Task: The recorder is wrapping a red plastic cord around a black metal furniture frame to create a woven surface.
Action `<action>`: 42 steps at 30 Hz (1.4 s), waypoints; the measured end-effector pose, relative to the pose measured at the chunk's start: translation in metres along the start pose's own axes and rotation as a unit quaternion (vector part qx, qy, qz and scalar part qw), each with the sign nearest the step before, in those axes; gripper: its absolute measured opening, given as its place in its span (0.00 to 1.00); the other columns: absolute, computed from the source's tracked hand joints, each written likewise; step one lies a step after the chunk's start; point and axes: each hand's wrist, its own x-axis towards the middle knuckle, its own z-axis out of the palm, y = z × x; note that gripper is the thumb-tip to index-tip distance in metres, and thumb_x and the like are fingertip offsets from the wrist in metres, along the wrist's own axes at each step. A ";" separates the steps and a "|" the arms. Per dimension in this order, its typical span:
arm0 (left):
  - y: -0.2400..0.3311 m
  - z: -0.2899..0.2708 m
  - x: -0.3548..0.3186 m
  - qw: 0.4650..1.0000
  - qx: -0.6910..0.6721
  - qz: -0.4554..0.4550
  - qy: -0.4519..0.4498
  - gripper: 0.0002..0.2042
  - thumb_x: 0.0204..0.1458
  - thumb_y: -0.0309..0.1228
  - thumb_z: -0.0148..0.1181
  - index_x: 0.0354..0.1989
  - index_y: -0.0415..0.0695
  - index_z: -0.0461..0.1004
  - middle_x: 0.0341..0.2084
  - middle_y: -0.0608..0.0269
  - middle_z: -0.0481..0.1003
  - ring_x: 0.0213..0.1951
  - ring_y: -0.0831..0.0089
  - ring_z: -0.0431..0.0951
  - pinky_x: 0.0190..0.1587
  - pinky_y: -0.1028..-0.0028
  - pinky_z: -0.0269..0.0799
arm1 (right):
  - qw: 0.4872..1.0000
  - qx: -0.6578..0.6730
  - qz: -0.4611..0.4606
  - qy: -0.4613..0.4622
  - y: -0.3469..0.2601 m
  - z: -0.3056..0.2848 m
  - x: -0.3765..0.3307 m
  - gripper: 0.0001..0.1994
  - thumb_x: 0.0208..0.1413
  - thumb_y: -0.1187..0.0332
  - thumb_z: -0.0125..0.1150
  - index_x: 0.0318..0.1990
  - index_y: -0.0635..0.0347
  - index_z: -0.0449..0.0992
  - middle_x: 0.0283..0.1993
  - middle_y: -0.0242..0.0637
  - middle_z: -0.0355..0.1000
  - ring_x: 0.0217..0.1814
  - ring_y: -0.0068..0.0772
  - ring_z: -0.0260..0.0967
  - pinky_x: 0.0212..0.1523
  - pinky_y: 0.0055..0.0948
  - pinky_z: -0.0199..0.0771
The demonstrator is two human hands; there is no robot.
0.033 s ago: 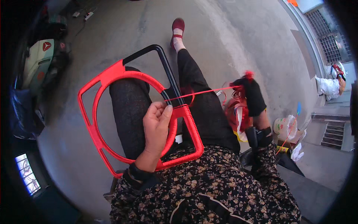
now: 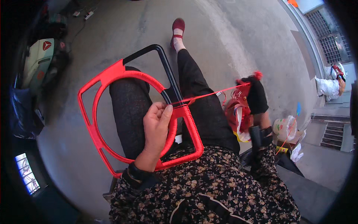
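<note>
Left hand (image 2: 156,121) pinches part-wrapped frame (image 2: 194,132); right of that pinch, gloved right hand (image 2: 255,95) grips red ribbon (image 2: 212,93), best drawn evenly taut.

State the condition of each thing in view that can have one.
Frame with inner ring: mostly wrapped in red, one corner bare black.
Left hand: bare, closed on the frame.
Red strand: drawn straight from the frame to the right hand.
Right hand: black-gloved, closed on the strand, blurred.
Maroon shoe: worn.
Power strip: lying on the floor.
</note>
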 end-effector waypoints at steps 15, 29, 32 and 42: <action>0.000 0.000 0.005 0.997 -0.049 -0.052 -0.014 0.08 0.60 0.35 0.50 0.40 0.43 0.68 0.28 0.63 0.77 0.20 0.79 0.75 0.22 0.79 0.74 | 0.925 -0.228 -0.166 -0.254 -0.046 0.127 -0.033 0.16 0.54 0.67 0.55 0.51 0.57 0.71 0.46 0.39 0.70 0.44 0.36 0.69 0.47 0.30 0.68; -0.003 -0.006 0.007 0.974 -0.180 -0.120 -0.061 0.05 0.59 0.32 0.50 0.34 0.45 0.66 0.26 0.58 0.76 0.22 0.69 0.78 0.24 0.72 0.76 | 0.748 0.610 0.205 -0.162 -0.027 0.147 0.003 0.11 0.59 0.61 0.53 0.38 0.59 0.67 0.28 0.35 0.66 0.31 0.31 0.67 0.34 0.29 0.70; -0.002 -0.005 0.006 0.971 -0.194 -0.131 -0.058 0.05 0.59 0.32 0.50 0.35 0.45 0.66 0.26 0.59 0.76 0.22 0.69 0.78 0.24 0.72 0.76 | 0.775 0.578 0.197 -0.163 -0.002 0.140 0.005 0.12 0.59 0.58 0.53 0.36 0.58 0.67 0.26 0.32 0.65 0.29 0.29 0.66 0.32 0.28 0.68; -0.001 -0.003 0.008 0.986 -0.123 -0.115 -0.008 0.14 0.61 0.43 0.45 0.41 0.44 0.66 0.32 0.57 0.76 0.29 0.72 0.78 0.29 0.74 0.74 | 0.943 -0.329 -0.034 0.043 -0.043 0.123 0.027 0.12 0.53 0.70 0.58 0.44 0.63 0.73 0.39 0.39 0.74 0.40 0.35 0.73 0.39 0.28 0.72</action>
